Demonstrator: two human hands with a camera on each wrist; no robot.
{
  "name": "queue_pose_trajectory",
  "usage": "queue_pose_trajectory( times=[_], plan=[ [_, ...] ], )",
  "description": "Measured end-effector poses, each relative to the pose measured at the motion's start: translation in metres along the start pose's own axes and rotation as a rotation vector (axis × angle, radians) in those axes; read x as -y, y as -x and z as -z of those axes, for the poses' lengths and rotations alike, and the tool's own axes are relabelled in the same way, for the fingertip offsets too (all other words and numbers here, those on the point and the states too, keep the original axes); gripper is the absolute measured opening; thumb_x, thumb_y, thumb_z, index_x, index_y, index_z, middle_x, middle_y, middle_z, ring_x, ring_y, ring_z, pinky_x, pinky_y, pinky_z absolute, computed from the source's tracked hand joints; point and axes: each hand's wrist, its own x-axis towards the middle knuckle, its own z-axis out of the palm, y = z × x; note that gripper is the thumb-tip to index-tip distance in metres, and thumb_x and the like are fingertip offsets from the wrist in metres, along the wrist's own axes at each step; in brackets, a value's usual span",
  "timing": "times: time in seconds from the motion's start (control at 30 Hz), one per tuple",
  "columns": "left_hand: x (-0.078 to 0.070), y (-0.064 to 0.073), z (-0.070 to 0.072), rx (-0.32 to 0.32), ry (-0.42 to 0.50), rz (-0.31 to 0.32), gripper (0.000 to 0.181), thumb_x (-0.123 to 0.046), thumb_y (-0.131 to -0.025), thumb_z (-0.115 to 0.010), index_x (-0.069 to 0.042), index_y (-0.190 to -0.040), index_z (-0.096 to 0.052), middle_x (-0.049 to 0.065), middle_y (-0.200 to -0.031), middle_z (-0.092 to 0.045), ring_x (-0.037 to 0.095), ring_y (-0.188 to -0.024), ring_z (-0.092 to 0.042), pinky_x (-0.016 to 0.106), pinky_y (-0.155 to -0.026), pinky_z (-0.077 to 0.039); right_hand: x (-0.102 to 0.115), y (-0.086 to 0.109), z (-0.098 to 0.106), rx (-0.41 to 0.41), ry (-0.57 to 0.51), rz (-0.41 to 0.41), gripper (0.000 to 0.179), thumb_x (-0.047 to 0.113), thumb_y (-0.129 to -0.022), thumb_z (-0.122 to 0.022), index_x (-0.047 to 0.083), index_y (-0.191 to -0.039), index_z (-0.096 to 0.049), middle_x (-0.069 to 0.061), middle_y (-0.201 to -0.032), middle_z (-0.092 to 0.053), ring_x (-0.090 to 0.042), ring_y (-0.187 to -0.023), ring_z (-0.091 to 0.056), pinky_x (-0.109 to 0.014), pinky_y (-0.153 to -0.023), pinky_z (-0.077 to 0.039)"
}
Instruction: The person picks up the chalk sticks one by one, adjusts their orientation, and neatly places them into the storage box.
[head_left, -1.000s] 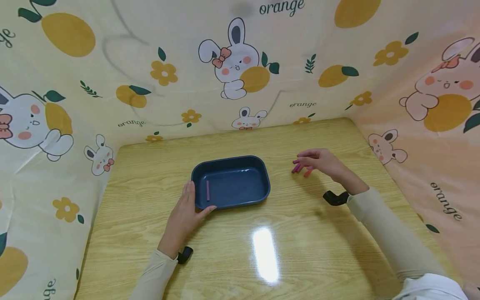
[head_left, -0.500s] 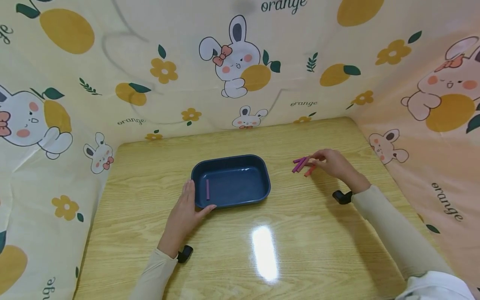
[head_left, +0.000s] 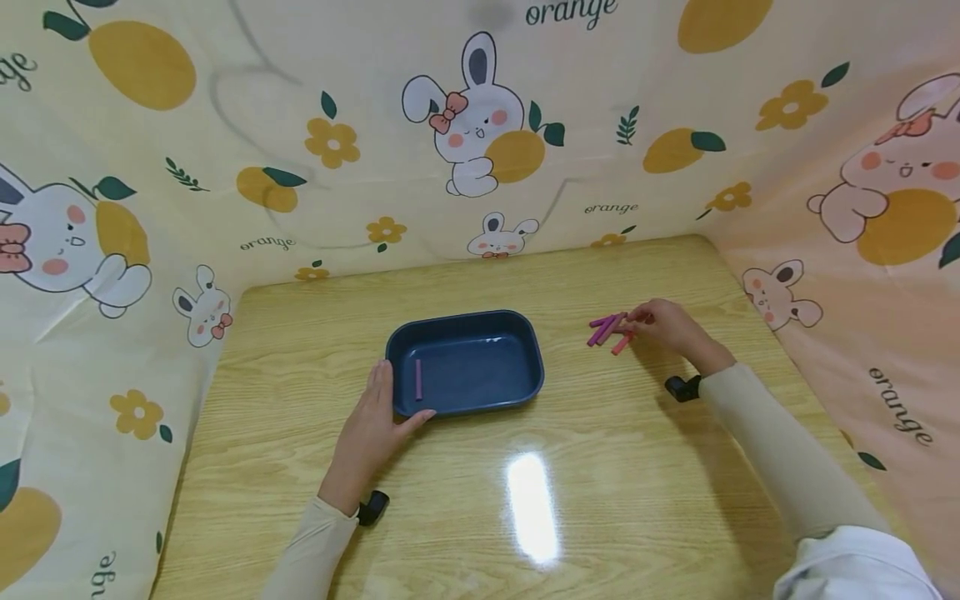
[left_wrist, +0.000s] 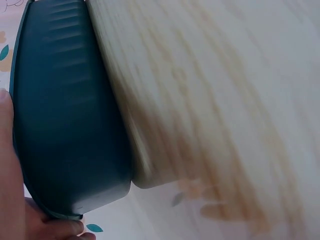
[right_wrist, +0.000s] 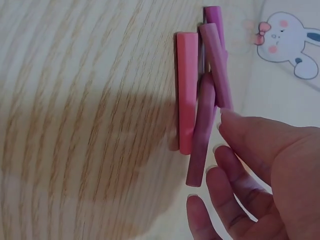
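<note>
My left hand [head_left: 363,437] rests on the left end of a dark blue rectangular tray [head_left: 528,400], its thumb along the front rim. Inside the tray lies one purple stick [head_left: 418,380]. To the right, my right hand [head_left: 670,327] reaches over a small pile of crayon-like sticks. In the right wrist view, the thumb touches the end of a mauve stick [right_wrist: 216,57]; the fingertips stand apart from the thumb, beside a second mauve stick [right_wrist: 201,140]. A coral-pink stick [right_wrist: 187,92] lies alongside, and a magenta stick [right_wrist: 215,20] is partly hidden behind.
The wood-grain table [head_left: 450,500] carries a bright light reflection near its front. Printed cloth [head_left: 337,100] walls in the back and both sides. A black wrist camera [head_left: 682,387] sits under the right wrist, another black one [head_left: 372,507] by the left.
My right hand has drawn back slightly to the right from over the sticks, showing more of them; in the last half second it hardly moves. The left hand stays on the tray.
</note>
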Motion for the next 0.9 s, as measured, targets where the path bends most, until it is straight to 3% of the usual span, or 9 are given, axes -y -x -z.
queue_pose_trajectory(
  times=[0.33,0.67,0.9],
  plan=[
    [0.001,0.000,-0.002,0.015,0.002,0.015,0.108,-0.077,-0.078,-0.041,-0.003,-0.149,-0.005,0.017,-0.153,-0.010,0.025,-0.140,-0.007,0.044,-0.107,-0.025,-0.002,-0.011,-0.004,0.050,0.015,0.017,0.019,0.016,-0.090,-0.063,-0.001,-0.094,-0.069,-0.010,-0.086,-0.064,-0.023,-0.075,-0.053,-0.034,-0.065,-0.043],
    [0.001,-0.001,-0.001,-0.001,0.018,-0.001,0.108,-0.076,-0.079,-0.042,-0.001,-0.148,-0.007,0.018,-0.153,-0.012,0.026,-0.140,-0.010,0.045,-0.107,-0.026,-0.009,-0.019,-0.004,0.087,-0.002,-0.021,0.015,0.014,-0.089,-0.063,-0.001,-0.090,-0.067,-0.010,-0.087,-0.063,-0.023,-0.077,-0.050,-0.035,-0.070,-0.041],
    [0.000,-0.001,-0.001,-0.003,0.016,0.002,0.108,-0.076,-0.079,-0.042,-0.001,-0.148,-0.007,0.018,-0.153,-0.013,0.026,-0.140,-0.010,0.045,-0.107,-0.026,-0.008,-0.023,-0.003,0.120,0.014,0.026,0.015,0.015,-0.087,-0.066,0.000,-0.086,-0.066,-0.006,-0.080,-0.062,-0.021,-0.072,-0.049,-0.034,-0.066,-0.040]
  ],
)
